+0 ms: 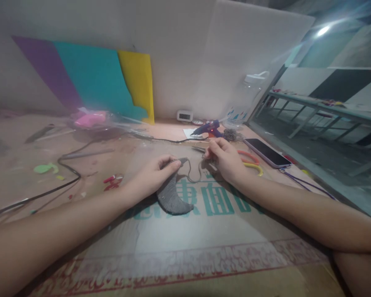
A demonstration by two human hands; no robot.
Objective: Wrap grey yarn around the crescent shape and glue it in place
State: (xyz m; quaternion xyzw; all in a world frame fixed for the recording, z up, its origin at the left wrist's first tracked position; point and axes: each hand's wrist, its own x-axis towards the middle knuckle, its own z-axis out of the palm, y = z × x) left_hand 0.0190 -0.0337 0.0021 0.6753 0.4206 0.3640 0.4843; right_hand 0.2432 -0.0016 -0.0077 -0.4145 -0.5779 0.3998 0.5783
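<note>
My left hand (161, 171) is closed on the upper end of a crescent moon shape (174, 196) wound in grey yarn, its lower tip curving right over the cardboard. A loose strand of grey yarn (190, 175) loops from the crescent's top across to my right hand (223, 159). There the thumb and fingers pinch together on the yarn; part of it is hidden behind them. Scissors with an orange and a yellow handle (254, 167) lie beneath and beside my right hand, blades pointing left.
Behind the hands are a blue glue gun (212, 128), a small digital clock (184, 116) and a clear bottle (243, 101). A phone (268, 152) lies at right. At left are a black cable (69, 181), red scraps (113, 181) and a plastic bag with pink material (91, 119).
</note>
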